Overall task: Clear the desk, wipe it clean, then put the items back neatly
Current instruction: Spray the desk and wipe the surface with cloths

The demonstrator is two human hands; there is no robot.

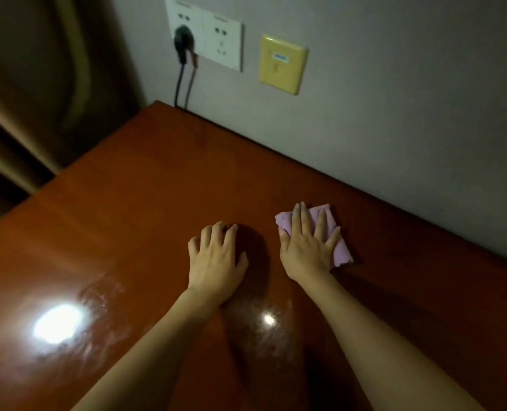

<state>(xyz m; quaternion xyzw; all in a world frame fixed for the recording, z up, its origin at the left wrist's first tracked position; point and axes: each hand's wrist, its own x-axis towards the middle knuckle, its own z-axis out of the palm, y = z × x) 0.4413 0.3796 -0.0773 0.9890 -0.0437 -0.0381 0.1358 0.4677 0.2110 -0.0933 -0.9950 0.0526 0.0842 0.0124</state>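
Observation:
The glossy red-brown wooden desk [145, 203] fills most of the head view. A small pink cloth [341, 250] lies flat on it near the wall. My right hand [305, 244] presses down on the cloth with straight, spread fingers. My left hand [216, 259] rests on the bare wood just to the left of it, fingers lightly bent and holding nothing. Streaky smears show on the desk around a bright light reflection at the lower left.
The grey wall runs along the desk's far edge. On it are a white socket panel [216, 40] with a black plug [183, 43] and cables hanging behind the desk, and a yellow plate [282, 64]. A dark curtain hangs at the left.

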